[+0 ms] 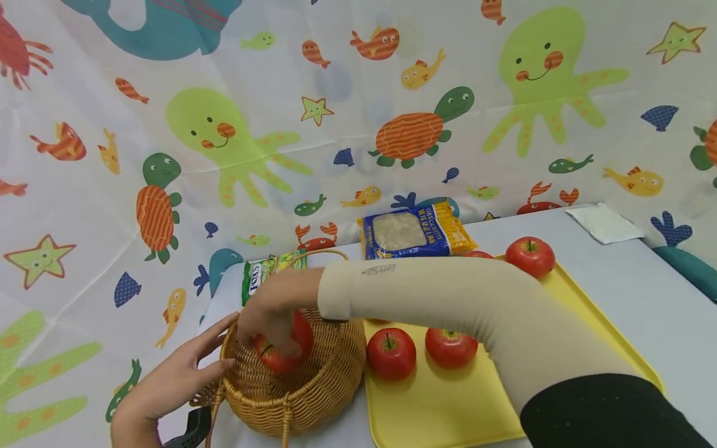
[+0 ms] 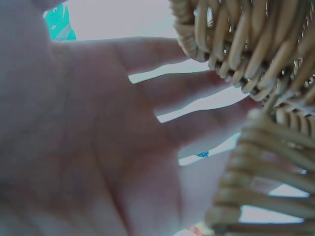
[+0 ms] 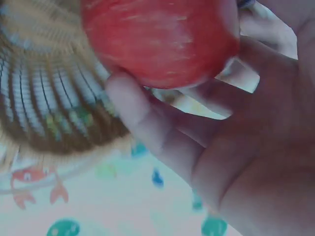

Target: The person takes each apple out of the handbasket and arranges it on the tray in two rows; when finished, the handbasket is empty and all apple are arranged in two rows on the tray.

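Note:
In the head view a brown wicker basket (image 1: 336,386) with a thin handle stands at the lower left. My right hand (image 1: 274,305) reaches down into its opening and grips a red apple (image 1: 305,336). The right wrist view shows the fingers curled around this apple (image 3: 162,44), with the basket's woven wall (image 3: 44,88) beside it. My left hand (image 1: 173,379) touches the basket's left side near the rim. Its fingers (image 2: 192,88) lie extended and spread against the wicker (image 2: 256,44) in the left wrist view. The basket's far bottom is partly hidden by my right hand.
Right of the basket lies a yellow tray (image 1: 442,404) holding red apples (image 1: 392,353), partly covered by my right sleeve (image 1: 426,289). Another apple (image 1: 530,256) sits at its far edge. Behind are a blue-and-yellow pasta bag (image 1: 400,233), a green Fox's bag (image 1: 254,280) and a white packet (image 1: 605,223).

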Tool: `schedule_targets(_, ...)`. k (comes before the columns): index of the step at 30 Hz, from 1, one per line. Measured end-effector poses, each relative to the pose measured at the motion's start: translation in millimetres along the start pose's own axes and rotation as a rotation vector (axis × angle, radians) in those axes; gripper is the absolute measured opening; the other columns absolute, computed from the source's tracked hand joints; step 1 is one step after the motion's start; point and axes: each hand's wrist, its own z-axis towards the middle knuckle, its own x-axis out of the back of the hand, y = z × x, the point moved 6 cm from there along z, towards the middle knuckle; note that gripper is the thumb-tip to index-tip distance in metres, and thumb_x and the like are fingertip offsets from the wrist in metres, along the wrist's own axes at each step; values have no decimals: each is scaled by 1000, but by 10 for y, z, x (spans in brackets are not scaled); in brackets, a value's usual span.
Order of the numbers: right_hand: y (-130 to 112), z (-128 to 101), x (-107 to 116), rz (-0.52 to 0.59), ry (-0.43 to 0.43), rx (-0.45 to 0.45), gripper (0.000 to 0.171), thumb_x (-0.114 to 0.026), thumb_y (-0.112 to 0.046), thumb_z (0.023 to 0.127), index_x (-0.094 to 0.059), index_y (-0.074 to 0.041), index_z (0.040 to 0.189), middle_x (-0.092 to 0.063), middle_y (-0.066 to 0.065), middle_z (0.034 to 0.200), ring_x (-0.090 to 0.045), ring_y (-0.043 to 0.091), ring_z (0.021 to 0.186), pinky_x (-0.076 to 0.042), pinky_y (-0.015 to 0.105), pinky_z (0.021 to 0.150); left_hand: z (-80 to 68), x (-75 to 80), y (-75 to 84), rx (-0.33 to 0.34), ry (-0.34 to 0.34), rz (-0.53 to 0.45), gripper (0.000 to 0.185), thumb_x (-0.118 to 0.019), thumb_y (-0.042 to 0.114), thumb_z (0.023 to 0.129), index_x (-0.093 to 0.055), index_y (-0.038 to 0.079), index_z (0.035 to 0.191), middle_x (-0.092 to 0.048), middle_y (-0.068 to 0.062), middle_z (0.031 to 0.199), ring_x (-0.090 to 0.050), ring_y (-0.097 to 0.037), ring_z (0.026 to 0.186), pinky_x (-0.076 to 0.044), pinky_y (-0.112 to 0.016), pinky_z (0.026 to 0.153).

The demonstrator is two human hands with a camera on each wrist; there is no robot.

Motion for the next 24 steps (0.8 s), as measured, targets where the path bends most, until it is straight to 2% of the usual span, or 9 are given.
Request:
schedule_targets(2, 216, 44, 21, 99, 79, 22, 74, -89, -26, 79, -52, -30, 142, -54, -11, 133, -50, 10, 118, -51, 27, 91, 10, -12, -9, 23, -17, -22, 73, -66, 31, 101, -29, 15, 162, -32, -25, 161, -33, -56, 142, -41, -71, 101)
schedule_targets(4, 399, -289, 19, 202, 227, 104, 69, -86, -24, 81, -52, -22, 141, -56, -4, 129, -52, 13, 115, -51, 25, 88, 15, -15, -16, 40, -26, -37, 74, -66, 29, 100, -28, 14, 162, -31, -26, 161, -32, -56, 143, -43, -70, 100)
schedule_targets(6, 579, -689, -37, 284, 386, 141, 64, -83, -24, 81, -53, -19, 137, -58, -2, 126, -53, 13, 113, -49, 25, 90, 19, -19, -18, 52, -34, -47, 75, -66, 29, 101, -26, 14, 162, -32, -26, 161, -30, -57, 143, -45, -69, 99)
schedule_targets(9, 870, -1218, -296, 407, 594, 83, 67, -81, -27, 81, -52, -21, 141, -55, -3, 128, -52, 13, 115, -49, 29, 93, 25, -23, -23, 61, -41, -58, 76, -66, 28, 101, -25, 14, 163, -32, -27, 161, -28, -58, 144, -47, -69, 97)
schedule_targets(12, 1156, -1624, -752, 572, 765, 4, 71, -80, -26, 81, -50, -24, 146, -52, -3, 136, -50, 14, 121, -50, 35, 96, 27, -39, -48, 89, -55, -73, 77, -65, 28, 101, -23, 15, 164, -27, -27, 163, -24, -58, 145, -46, -70, 97)
schedule_targets(15, 1367, -2001, -1326, 752, 898, -114, 72, -81, -24, 85, -48, -27, 148, -51, -4, 140, -51, 17, 123, -52, 39, 95, 32, -51, -67, 109, -67, -80, 78, -65, 30, 101, -21, 16, 164, -22, -27, 164, -22, -59, 145, -45, -71, 97)
schedule_targets(17, 1465, -2251, -1713, 831, 973, -202, 72, -80, -21, 87, -46, -27, 150, -53, -1, 140, -55, 21, 121, -55, 39, 92, 42, -50, -64, 103, -62, -75, 77, -65, 30, 101, -21, 16, 164, -24, -27, 164, -22, -59, 145, -45, -71, 98)
schedule_targets(21, 1588, -2719, -2461, 908, 1060, -436, 77, -81, -20, 88, -40, -23, 154, -55, 8, 139, -56, 30, 119, -57, 30, 83, 60, -48, -42, 78, -44, -63, 76, -65, 29, 101, -23, 14, 164, -28, -26, 163, -23, -58, 145, -46, -70, 97)
schedule_targets(24, 1651, -2960, -2991, 985, 1065, -597, 84, -81, -22, 88, -34, -16, 157, -50, 16, 142, -48, 38, 124, -57, 24, 76, 58, -55, -52, 93, -50, -68, 77, -64, 28, 101, -22, 15, 164, -26, -26, 163, -22, -59, 145, -47, -70, 96)
